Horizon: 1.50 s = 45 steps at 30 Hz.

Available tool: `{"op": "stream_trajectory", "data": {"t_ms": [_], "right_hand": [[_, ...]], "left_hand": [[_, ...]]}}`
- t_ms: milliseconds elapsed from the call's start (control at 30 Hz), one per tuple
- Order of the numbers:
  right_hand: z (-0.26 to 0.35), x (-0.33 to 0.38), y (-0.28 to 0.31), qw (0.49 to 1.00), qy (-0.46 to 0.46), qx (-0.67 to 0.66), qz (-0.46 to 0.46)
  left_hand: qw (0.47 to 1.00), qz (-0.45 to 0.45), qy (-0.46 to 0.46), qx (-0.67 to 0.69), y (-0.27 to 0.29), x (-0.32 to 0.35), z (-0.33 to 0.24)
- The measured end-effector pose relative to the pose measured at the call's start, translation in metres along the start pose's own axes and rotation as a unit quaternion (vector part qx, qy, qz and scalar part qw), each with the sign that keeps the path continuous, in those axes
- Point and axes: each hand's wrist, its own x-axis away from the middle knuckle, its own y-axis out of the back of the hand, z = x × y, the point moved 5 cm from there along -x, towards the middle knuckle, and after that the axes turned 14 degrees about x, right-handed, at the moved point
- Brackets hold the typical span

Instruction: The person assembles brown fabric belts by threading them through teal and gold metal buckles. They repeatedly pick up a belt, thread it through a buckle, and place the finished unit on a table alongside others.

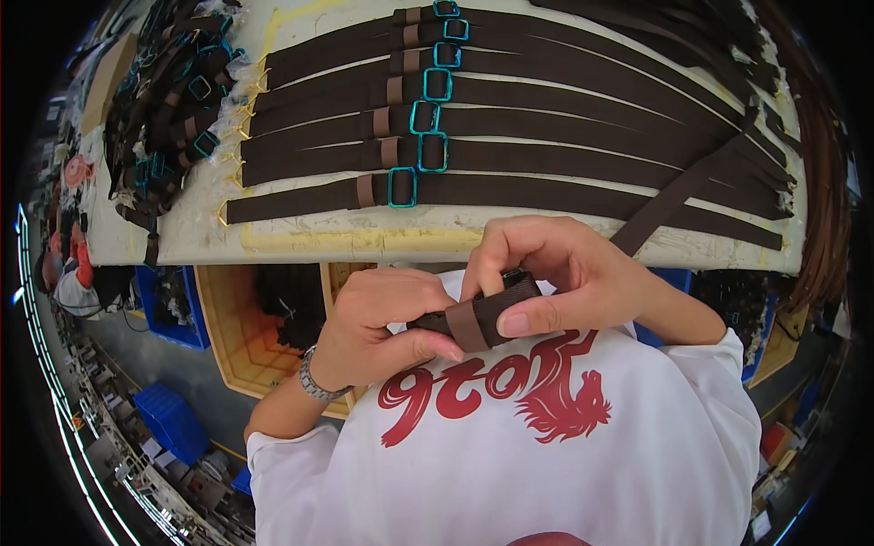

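Both hands, left (pixel 378 323) and right (pixel 546 273), are pinching a folded brown strap (pixel 473 318) near the chest; finished straps (pixel 510 191) are lying across the far desk (pixel 300 238).

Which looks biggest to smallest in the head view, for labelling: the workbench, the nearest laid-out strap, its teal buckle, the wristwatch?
1. Workbench
2. Strap
3. and 4. Buckle and wristwatch look alike; the watch is nearer the camera, so unranked.

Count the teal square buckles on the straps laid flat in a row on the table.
7, stepping up and right along the table: nearest, then, and the farthest, cut by the picture's edge. The heaped pile at left holds more, uncounted.
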Motion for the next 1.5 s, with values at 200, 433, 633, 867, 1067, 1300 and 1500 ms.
{"op": "stream_trajectory", "data": {"t_ms": [200,433,633,867,1067,1300,1500], "right_hand": [[0.018,0.001,-0.01,0.973,-0.107,-0.051,0.199],[0.018,0.0,-0.02,0.962,-0.249,0.019,0.111],[0.014,-0.004,-0.024,0.975,-0.19,-0.028,0.111],[0.016,0.015,-0.018,0.96,-0.249,-0.01,0.125],[0.016,0.031,-0.008,0.952,-0.258,-0.028,0.162],[0.033,0.035,0.032,0.949,-0.112,0.171,0.24],[0.039,0.022,0.025,0.909,0.042,0.405,0.09]], "left_hand": [[0.988,0.032,0.067,0.138,0.024,0.008,0.006],[0.985,0.107,0.026,-0.13,0.019,-0.023,-0.06],[0.905,0.175,0.012,-0.387,-0.017,-0.038,-0.074],[0.9,0.23,-0.016,-0.37,-0.017,-0.045,-0.059],[0.94,0.167,-0.03,-0.295,-0.004,-0.033,-0.053],[0.973,0.135,0.177,-0.067,0.009,-0.013,-0.013],[0.967,0.105,0.117,-0.199,0.008,-0.013,-0.029]]}}
